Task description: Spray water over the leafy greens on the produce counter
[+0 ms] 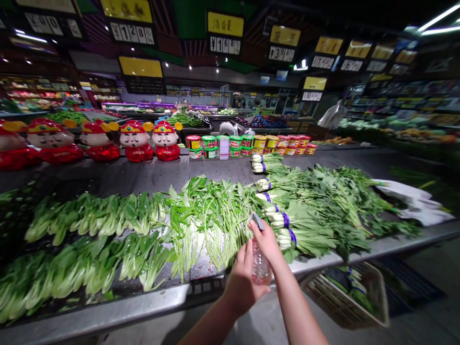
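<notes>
A clear plastic spray bottle (pixel 260 267) with a grey nozzle is gripped by both of my hands over the front edge of a vegetable stand. My left hand (pixel 243 281) wraps round the bottle's body from the left. My right hand (pixel 266 240) closes on the top, by the trigger. The nozzle points at loose long-stemmed greens (pixel 212 211) just beyond it. Bundles of leafy greens tied with purple bands (pixel 305 211) lie to the right of the bottle.
Rows of bok choy (pixel 89 239) cover the left of the metal stand (pixel 108 311). Red figurines (pixel 136 141) and coloured tubs (pixel 251 143) line the back. A basket (pixel 345 297) sits below at right; white bags (pixel 413 201) lie at far right.
</notes>
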Available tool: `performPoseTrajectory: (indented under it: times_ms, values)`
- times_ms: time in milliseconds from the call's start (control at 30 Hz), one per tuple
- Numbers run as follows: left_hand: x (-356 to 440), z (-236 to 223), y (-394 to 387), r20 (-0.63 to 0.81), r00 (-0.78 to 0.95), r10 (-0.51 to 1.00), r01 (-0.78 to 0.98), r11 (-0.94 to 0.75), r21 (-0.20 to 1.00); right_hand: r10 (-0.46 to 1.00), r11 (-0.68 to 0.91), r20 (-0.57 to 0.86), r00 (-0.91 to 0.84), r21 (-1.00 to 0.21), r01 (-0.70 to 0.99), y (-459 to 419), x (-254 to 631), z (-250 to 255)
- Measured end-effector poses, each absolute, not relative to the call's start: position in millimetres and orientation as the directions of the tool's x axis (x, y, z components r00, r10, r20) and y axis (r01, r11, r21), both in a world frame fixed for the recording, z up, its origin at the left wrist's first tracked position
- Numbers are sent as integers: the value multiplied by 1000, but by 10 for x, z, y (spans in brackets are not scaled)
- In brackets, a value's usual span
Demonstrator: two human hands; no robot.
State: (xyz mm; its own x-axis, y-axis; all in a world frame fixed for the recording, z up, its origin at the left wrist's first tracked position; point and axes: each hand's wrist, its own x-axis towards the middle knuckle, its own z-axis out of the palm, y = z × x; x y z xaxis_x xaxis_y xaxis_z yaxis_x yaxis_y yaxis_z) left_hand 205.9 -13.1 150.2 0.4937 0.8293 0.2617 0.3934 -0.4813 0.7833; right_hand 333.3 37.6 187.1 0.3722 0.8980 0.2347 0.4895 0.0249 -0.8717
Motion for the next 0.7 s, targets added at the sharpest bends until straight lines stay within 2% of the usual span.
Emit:
performPoseTrajectory:
  times_ms: [333, 700]
  values:
    - [2171, 1547, -96, 259, 500, 826, 402, -487, 776, 908, 22, 234, 347, -854, 519, 401, 3424, 1965]
    - [2238, 1563, -127, 154, 508, 848, 434, -406, 804, 915, 5, 211, 343, -858, 514, 397, 3492, 1862]
